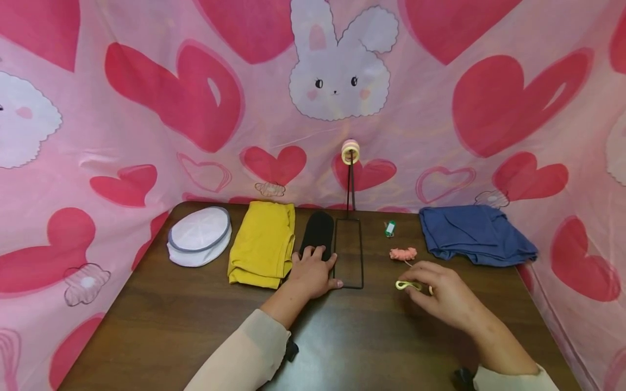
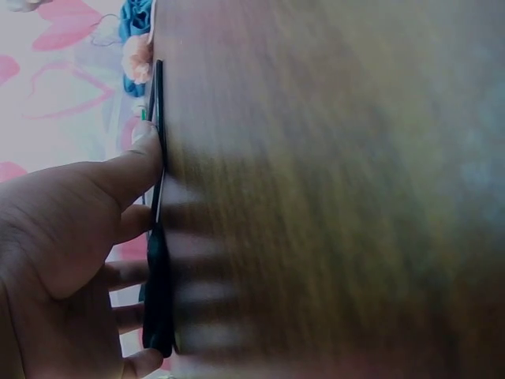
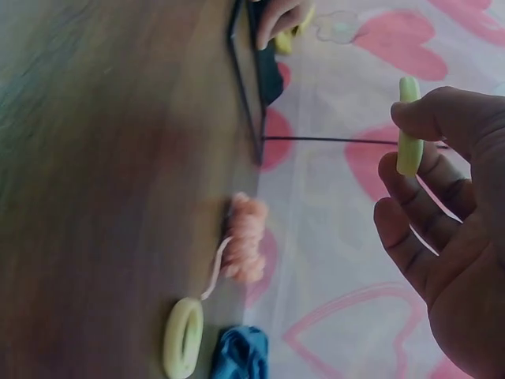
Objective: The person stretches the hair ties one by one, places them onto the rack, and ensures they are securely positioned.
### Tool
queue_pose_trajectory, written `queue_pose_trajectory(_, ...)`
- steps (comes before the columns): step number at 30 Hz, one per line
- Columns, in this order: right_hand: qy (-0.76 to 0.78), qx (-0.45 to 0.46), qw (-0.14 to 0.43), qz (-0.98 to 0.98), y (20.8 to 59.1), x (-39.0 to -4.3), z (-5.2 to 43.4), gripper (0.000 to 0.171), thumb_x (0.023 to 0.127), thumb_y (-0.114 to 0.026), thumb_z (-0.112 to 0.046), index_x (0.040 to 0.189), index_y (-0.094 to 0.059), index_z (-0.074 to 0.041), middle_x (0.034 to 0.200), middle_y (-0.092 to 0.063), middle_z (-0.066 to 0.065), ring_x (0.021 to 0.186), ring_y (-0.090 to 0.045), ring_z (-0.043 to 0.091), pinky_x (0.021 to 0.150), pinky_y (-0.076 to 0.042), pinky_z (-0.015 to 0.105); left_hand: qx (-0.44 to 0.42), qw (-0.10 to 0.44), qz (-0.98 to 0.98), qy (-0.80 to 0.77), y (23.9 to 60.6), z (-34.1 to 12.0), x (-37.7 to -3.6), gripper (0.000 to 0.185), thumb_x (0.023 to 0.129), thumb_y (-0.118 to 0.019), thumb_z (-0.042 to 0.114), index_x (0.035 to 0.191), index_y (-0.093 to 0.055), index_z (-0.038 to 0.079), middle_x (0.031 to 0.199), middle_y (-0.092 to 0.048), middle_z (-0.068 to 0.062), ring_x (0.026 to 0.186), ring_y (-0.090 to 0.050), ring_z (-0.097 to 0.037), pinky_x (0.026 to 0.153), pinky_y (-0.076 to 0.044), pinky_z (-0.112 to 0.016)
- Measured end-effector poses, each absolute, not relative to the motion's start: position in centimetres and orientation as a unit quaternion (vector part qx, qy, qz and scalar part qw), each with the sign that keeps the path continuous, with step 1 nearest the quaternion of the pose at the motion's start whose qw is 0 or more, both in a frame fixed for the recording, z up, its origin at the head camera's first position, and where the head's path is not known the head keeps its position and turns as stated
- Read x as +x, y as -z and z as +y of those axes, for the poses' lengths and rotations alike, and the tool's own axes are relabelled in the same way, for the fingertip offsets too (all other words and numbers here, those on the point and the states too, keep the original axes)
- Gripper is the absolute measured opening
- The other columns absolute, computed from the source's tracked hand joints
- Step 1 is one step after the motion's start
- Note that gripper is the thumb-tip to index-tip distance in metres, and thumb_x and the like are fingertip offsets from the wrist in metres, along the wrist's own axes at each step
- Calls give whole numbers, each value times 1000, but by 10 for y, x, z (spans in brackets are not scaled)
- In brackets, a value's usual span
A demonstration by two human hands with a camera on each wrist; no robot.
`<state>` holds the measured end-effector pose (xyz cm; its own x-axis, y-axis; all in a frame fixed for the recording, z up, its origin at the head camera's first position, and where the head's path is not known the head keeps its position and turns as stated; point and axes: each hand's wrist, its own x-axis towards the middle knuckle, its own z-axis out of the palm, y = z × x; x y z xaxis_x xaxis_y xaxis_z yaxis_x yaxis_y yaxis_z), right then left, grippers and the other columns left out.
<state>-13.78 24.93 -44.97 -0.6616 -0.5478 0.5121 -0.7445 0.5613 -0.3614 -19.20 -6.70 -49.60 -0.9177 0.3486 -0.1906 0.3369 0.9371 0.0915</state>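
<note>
My right hand [image 1: 442, 296] hovers over the table's right half and pinches a pale yellow-green ring [image 1: 407, 285] between thumb and fingers; in the right wrist view the ring [image 3: 409, 126] stands edge-on at the fingertips of that hand [image 3: 442, 205]. A second ring [image 3: 183, 338] lies flat on the wood, tied by a thin string to a pink scrunchie [image 1: 403, 253]. My left hand [image 1: 313, 271] lies flat on a black cloth pad [image 1: 318, 231], thumb against the black wire stand base [image 1: 361, 252]. The stand's pole carries rings at its top [image 1: 350, 152].
On the brown table [image 1: 195, 331] lie a white cap [image 1: 199, 236], a folded yellow cloth [image 1: 264, 244], a crumpled blue cloth [image 1: 476, 233] and a small green item [image 1: 389, 228]. A pink heart-and-bunny curtain [image 1: 337, 81] closes in the back and both sides.
</note>
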Motion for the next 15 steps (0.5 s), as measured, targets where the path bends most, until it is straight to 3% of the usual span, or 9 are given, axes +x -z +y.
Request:
queue_pose_trajectory(11,-310,384,222,-841,434,-136,234,39,75,-83,2,108,-79,-17,108,-72,-7,86,-65,9,78,-47,13,176,99,979,-25,498,-67,-193,81,91,-57,75,160,-43,35,164,-36,-9,144,-34,-38,113,-24,-67)
queue_pose_trajectory(15,-321,403,259,-817,429,-140,225,37,74,-81,1,107,-80,-15,110,-74,-1,97,-70,14,93,-47,13,177,102,979,-25,498,-67,-193,81,91,-56,75,160,-42,35,164,-35,-9,145,-33,-38,113,-24,-67)
